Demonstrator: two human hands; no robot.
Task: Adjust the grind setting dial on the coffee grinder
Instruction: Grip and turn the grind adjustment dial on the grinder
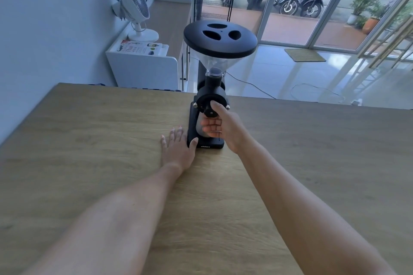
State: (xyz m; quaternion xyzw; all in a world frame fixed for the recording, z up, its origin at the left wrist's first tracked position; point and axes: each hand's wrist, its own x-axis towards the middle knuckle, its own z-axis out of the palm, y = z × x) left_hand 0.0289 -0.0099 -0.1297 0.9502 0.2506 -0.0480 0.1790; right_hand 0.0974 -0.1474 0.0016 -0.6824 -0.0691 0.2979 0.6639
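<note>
Wood-grain table (89,140) carries a black coffee grinder (209,96) at its far edge. Right hand (223,127) has its fingers (215,107) pinching the grind setting dial (207,107); left hand (178,149) lies flat, fingers spread, thumb touching the base.

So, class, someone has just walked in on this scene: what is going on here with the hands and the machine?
A person is working on a black coffee grinder that stands on a wooden table. The right hand reaches to the round dial on the grinder's front, thumb on top and fingers curled below it. The left hand lies flat on the table, its thumb against the grinder's base. The lidded hopper looks empty.
</note>
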